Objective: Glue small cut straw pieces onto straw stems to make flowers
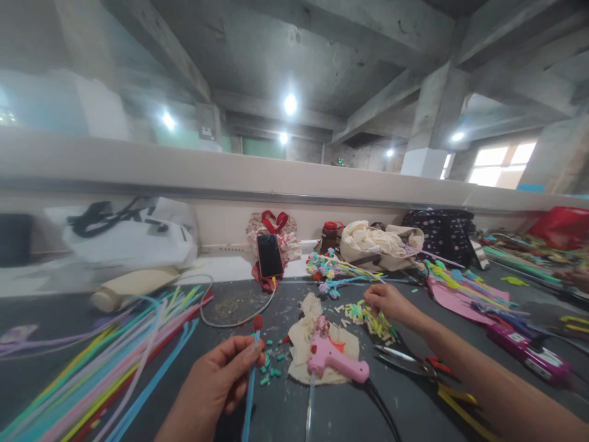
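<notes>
My left hand (221, 377) pinches a light-blue pipe cleaner (251, 393) upright, with a small red piece (257, 322) at its top. My right hand (386, 302) is closed at the fingertips over a pile of short yellow-green pieces (368, 316); anything between those fingers is too small to make out. Between the hands a pink hot glue gun (338, 361) lies on a cream cloth (299, 353), a clear glue stick (310, 408) sticking out of its back. Short green pieces (273, 371) are scattered beside my left hand.
Long coloured pipe cleaners (124, 368) lie at left. Scissors with yellow handles (453, 393) lie under my right forearm. A phone (270, 255) leans at the back, beside finished pipe-cleaner flowers (329, 270). A purple glue gun (529, 353) and another person's hand (575, 276) are at right.
</notes>
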`<state>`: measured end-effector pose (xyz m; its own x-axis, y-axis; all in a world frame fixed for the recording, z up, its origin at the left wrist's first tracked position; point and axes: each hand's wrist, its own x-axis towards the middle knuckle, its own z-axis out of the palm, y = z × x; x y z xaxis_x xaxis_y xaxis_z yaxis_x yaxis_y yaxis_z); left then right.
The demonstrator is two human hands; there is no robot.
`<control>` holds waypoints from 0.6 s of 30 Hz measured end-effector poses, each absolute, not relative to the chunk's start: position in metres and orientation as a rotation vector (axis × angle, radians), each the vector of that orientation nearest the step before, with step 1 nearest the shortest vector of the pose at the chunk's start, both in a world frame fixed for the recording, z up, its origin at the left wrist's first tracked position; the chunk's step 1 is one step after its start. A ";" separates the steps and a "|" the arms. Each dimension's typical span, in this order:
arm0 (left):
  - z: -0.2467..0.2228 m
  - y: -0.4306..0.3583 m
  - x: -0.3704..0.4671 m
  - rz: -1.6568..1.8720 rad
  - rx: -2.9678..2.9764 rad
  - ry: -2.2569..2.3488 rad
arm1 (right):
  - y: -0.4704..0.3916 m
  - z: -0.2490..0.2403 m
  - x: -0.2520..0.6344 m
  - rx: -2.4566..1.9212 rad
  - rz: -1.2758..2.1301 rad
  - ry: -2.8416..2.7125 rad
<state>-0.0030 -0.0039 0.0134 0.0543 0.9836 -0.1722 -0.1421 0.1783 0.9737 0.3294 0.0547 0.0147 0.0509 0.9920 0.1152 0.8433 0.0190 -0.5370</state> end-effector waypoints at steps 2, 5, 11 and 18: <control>0.012 -0.003 -0.003 1.116 1.005 1.145 | 0.052 0.018 0.328 -1.892 0.353 -1.879; 0.009 -0.001 -0.004 1.110 1.011 1.132 | 0.047 0.023 0.330 -1.928 0.181 -1.932; 0.009 0.001 -0.005 1.114 1.011 1.141 | 0.033 0.020 0.335 -2.042 0.081 -2.012; 0.012 -0.002 -0.003 1.119 1.014 1.140 | 0.026 0.002 0.340 -2.118 0.183 -1.969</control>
